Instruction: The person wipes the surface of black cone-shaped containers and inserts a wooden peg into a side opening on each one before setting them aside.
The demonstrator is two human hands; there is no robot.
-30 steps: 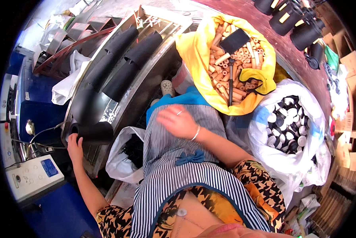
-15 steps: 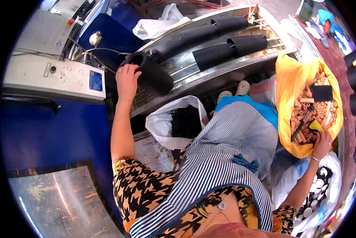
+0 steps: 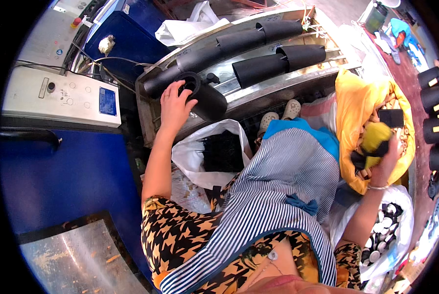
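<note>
A black hollow cylinder (image 3: 209, 102) lies tilted over the near edge of the metal trough (image 3: 249, 98). My left hand (image 3: 175, 107) grips its open upper end, fingers curled at the rim. Over the yellow sack (image 3: 349, 108) my right hand (image 3: 390, 156) holds a yellow and black object (image 3: 376, 136), blurred, so its kind is unclear. Small tan tubes (image 3: 391, 104) fill the sack, and a dark square piece (image 3: 391, 117) rests on them. More black cylinders (image 3: 261, 68) lie in two rows in the trough.
A white sack (image 3: 192, 166) with black strips stands before the trough; another sack (image 3: 406, 206) of black and white round pieces is at lower right. A white control panel (image 3: 58, 93) and blue machine (image 3: 77, 161) occupy the left. Black cups (image 3: 432, 100) line the right-hand table.
My left hand has moved slightly right with the black cylinder. My right hand has raised the yellow and black object from the tan tubes. The view has shifted a little.
</note>
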